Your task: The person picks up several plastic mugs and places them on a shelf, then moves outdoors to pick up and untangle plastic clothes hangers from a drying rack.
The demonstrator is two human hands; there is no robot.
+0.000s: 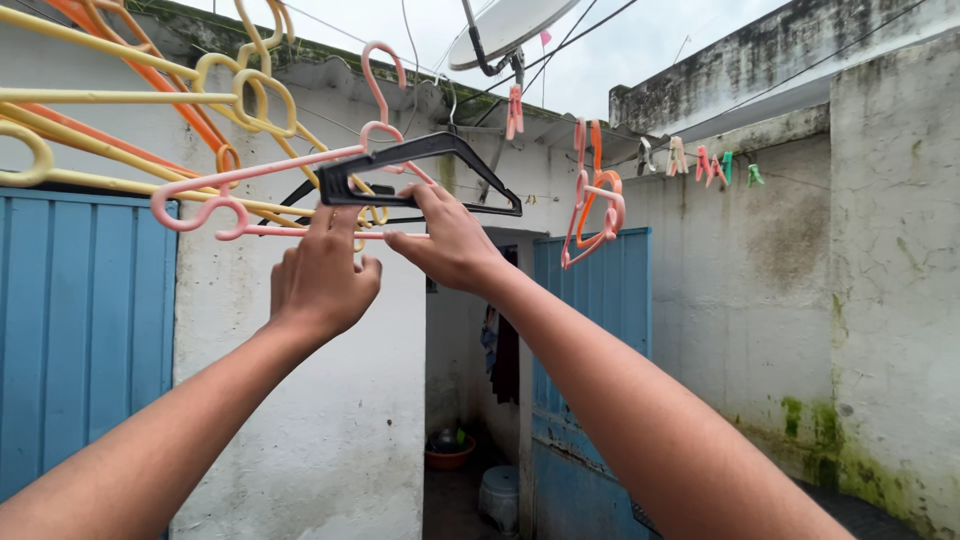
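Both my arms reach up to hangers on a clothesline. My left hand (322,272) touches the bottom bar of a pink plastic hanger (255,180) with its fingertips. My right hand (447,240) grips the lower bar of a black hanger (420,155) that hangs beside the pink one. Yellow hangers (120,95) and orange hangers (195,110) crowd the line to the left.
A pink and an orange hanger (592,200) dangle further right. Several clothespins (705,160) sit on the line by the stained wall (890,250). Blue metal doors (85,330) flank a doorway holding a bucket (498,492) and basin (448,452). A satellite dish (505,25) is overhead.
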